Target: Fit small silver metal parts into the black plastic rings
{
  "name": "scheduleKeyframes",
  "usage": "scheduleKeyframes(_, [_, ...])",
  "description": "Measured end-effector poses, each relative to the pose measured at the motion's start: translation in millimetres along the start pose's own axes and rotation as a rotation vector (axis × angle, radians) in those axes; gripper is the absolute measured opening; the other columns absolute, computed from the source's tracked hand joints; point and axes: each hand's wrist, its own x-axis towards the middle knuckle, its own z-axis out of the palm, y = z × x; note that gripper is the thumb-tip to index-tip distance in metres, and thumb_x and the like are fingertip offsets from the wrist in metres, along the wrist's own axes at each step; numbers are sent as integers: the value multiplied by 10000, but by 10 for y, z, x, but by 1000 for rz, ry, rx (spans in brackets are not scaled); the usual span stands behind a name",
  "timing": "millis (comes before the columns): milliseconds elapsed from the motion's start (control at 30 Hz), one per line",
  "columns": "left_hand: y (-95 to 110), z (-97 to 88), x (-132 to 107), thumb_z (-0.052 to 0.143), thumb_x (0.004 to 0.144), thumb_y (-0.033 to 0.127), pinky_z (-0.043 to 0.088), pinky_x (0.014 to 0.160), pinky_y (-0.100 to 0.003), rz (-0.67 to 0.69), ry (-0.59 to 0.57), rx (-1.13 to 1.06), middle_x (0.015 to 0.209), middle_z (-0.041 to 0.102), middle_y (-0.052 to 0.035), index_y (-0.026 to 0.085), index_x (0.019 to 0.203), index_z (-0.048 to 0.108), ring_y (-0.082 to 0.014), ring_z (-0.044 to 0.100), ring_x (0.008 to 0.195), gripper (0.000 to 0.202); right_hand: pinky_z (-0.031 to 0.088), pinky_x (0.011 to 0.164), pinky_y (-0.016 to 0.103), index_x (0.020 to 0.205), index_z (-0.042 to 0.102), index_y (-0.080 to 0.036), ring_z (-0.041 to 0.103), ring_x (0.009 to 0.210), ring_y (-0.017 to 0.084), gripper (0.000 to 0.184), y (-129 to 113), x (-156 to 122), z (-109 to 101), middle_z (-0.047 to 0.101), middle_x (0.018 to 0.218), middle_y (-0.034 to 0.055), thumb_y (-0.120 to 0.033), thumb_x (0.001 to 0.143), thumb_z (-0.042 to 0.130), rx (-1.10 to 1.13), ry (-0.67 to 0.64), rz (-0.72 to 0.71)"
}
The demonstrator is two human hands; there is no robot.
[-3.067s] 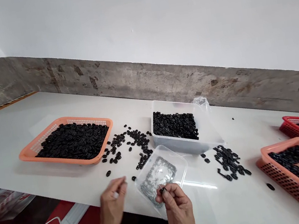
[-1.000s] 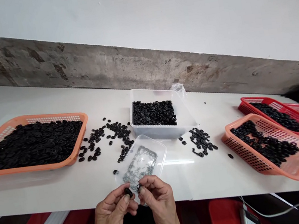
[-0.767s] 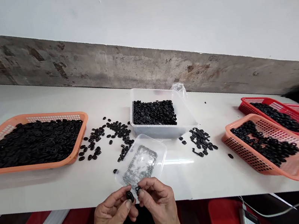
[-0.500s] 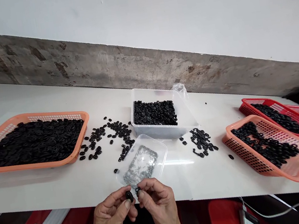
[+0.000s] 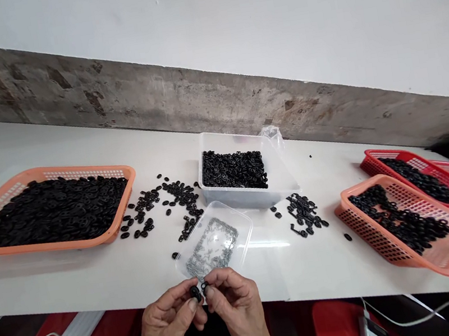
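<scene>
While L hand [image 5: 163, 321] pinches blk oval [image 5: 195, 293] & R hand [image 5: 239, 302] blk pc [image 5: 204, 287], wht table [image 5: 300, 269] abuts grey/wht wall [image 5: 196, 98].

From the wearer's head, a single camera is looking forward and down over the front edge of the counter [image 5: 97, 279], with the left hand [image 5: 167, 319] and right hand [image 5: 237, 302] showing close below. It is facing the wall [image 5: 229, 36] beyond the back edge, which is slanting down rightward.

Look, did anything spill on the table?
Maybe, though perhaps set out on purpose: loose black pieces lie on both sides of the clear tub, outside any container. The lone black piece near the right orange basket looks most stray.
</scene>
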Motion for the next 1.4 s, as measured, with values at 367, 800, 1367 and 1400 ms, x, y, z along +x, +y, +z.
scheduleKeyframes(367, [-11, -26, 26, 791, 653, 252, 488, 527, -232, -9, -24, 116, 521, 689, -21, 177, 823, 782, -136, 591, 497, 186, 454, 558, 220, 849, 642, -167, 535, 574, 111, 103, 15, -17, -8, 595, 675, 5, -268, 832, 642, 12, -10, 14])
scheduleKeyframes(800, [48, -1, 7, 724, 741, 309, 486, 534, -257, -56, -101, 225, 544, 704, -37, 167, 815, 778, -154, 607, 501, 169, 462, 591, 253, 818, 688, -174, 584, 588, 143, 65, 47, -27, -37, 615, 653, 6, -226, 819, 650, -110, 20, -12])
scheduleKeyframes(1367, [141, 1, 46, 715, 732, 373, 399, 412, -205, -78, -159, 378, 490, 651, -22, 145, 791, 767, -133, 590, 408, 242, 458, 657, 261, 864, 726, -201, 591, 671, 160, 146, -31, -27, -71, 662, 701, 26, -196, 878, 580, -354, -107, -145])
scheduleKeyframes(1400, [153, 1, 50, 710, 735, 379, 397, 416, -205, -77, -167, 393, 468, 642, -22, 143, 785, 768, -137, 592, 413, 248, 463, 660, 265, 885, 729, -203, 597, 677, 162, 154, -38, -22, -71, 663, 715, 31, -194, 882, 575, -370, -116, -157])
